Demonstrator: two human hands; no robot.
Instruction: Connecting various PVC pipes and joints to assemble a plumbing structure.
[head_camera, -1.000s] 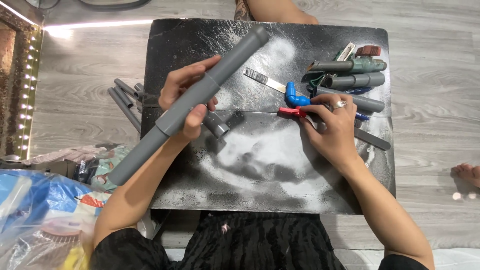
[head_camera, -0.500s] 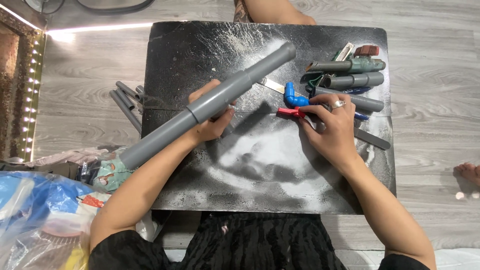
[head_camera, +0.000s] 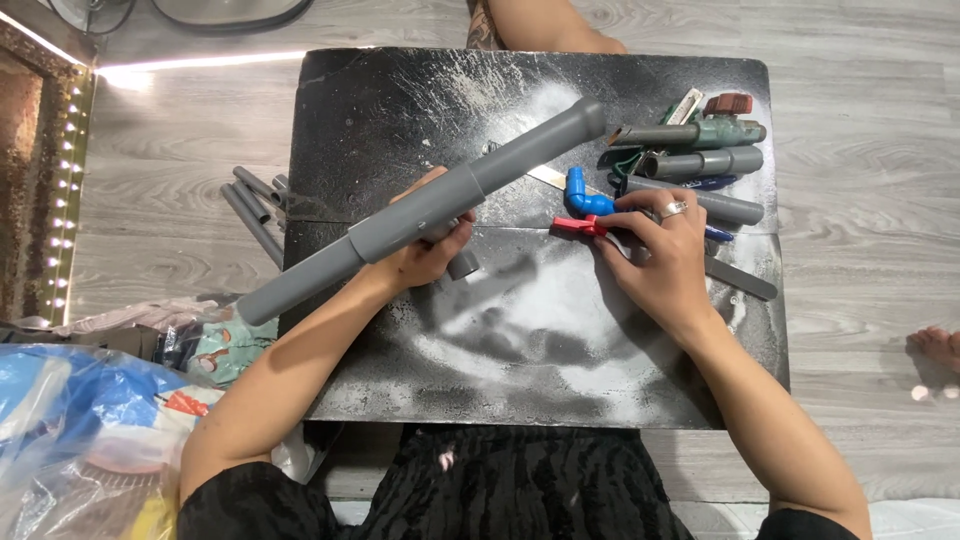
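Observation:
My left hand (head_camera: 428, 245) grips a long grey plastic pipe (head_camera: 420, 212) with a wider coupling at its middle, held slanted above the black dusty mat (head_camera: 520, 340); a small grey fitting (head_camera: 462, 264) sits under my fingers. On the right side of the mat my right hand (head_camera: 660, 262), with a ring on one finger, closes its fingers on a red-handled tool (head_camera: 580, 226). A blue elbow fitting (head_camera: 582, 197) lies just above that tool.
Several grey pipe pieces (head_camera: 700, 160) and a dark red part (head_camera: 728, 103) lie at the mat's upper right. More grey pipes (head_camera: 255, 205) rest on the wooden floor to the left. Plastic bags (head_camera: 90, 420) sit at lower left. Another person's leg (head_camera: 540, 25) shows at the top.
My left hand has swung the long pipe to the right and lower over the mat. My right hand has stayed on the red-handled tool.

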